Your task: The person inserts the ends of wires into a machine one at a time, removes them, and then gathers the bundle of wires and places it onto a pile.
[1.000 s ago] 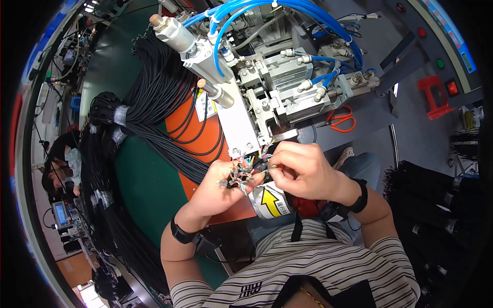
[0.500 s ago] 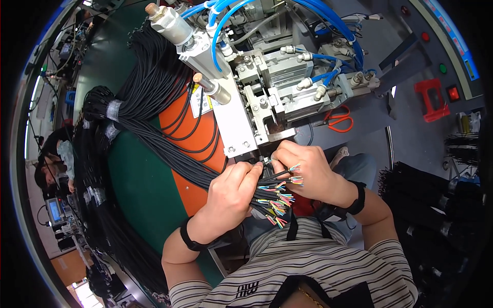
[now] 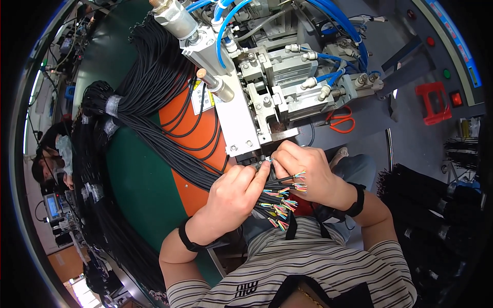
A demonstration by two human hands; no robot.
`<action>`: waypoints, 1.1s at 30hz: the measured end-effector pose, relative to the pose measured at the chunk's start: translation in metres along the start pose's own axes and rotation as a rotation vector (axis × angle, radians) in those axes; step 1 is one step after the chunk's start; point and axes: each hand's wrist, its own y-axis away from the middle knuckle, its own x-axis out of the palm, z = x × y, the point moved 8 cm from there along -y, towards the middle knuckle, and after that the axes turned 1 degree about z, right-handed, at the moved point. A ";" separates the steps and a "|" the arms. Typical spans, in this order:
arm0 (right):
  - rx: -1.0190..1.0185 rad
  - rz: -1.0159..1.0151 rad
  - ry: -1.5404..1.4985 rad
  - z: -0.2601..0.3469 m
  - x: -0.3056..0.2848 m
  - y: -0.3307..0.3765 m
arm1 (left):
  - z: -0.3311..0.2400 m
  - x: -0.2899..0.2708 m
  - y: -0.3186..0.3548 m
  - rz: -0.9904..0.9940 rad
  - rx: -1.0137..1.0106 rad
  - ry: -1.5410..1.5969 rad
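Note:
My left hand (image 3: 233,196) is closed, with its thumb and index finger pinching at a thin wire end (image 3: 269,160) just in front of the machine. My right hand (image 3: 304,168) is also closed, its fingertips pinching the same wire end from the right. The fingers partly hide this wire. A bundle of black cables (image 3: 174,163) passes beneath my left hand. Its stripped ends (image 3: 280,205) fan out below my hands, showing short red, yellow, green, blue and white wires. Directly beyond my fingertips stands the metal pneumatic machine (image 3: 267,110).
Blue air hoses (image 3: 339,25) arch over the machine. Red-handled scissors (image 3: 340,120) lie to its right, near a red plastic frame (image 3: 433,103). More black cables (image 3: 100,220) hang at left along the green table (image 3: 138,179). Another person (image 3: 54,159) sits at far left.
The view has shifted slightly. My left thumb and index finger have moved a little up and right, closer to my right fingertips. The cable bundle stays under my left hand.

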 end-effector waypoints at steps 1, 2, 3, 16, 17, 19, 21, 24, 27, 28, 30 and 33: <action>0.000 0.000 0.000 0.000 0.000 0.000 | 0.000 -0.001 -0.001 0.000 0.000 0.000; -0.012 -0.002 0.007 0.001 0.000 0.000 | -0.001 -0.001 -0.002 0.019 0.008 -0.014; -0.024 -0.004 0.014 0.001 -0.001 0.000 | -0.002 -0.001 -0.003 0.039 0.017 -0.027; -0.067 -0.022 0.116 0.006 -0.002 -0.001 | -0.011 0.001 -0.011 0.149 0.065 -0.192; -0.068 -0.021 0.117 0.006 -0.003 -0.001 | -0.013 0.002 -0.011 0.148 0.065 -0.192; -0.089 0.003 0.165 0.009 -0.001 -0.002 | -0.015 0.005 -0.012 0.166 0.065 -0.248; -0.101 0.016 0.188 0.011 -0.002 -0.004 | -0.016 0.006 -0.012 0.175 0.064 -0.276; -0.083 0.090 0.244 0.011 0.001 -0.006 | -0.016 0.007 -0.015 0.218 0.073 -0.298; -0.116 0.111 0.215 0.007 -0.002 -0.014 | -0.014 0.004 -0.019 0.236 0.074 -0.261; -0.134 0.122 0.200 0.008 -0.003 -0.016 | -0.013 0.004 -0.020 0.245 0.073 -0.243; -0.123 0.152 0.199 0.009 -0.002 -0.016 | -0.011 0.003 -0.020 0.246 0.070 -0.232; -0.098 0.211 0.206 0.008 0.002 -0.014 | -0.010 0.004 -0.020 0.245 0.073 -0.208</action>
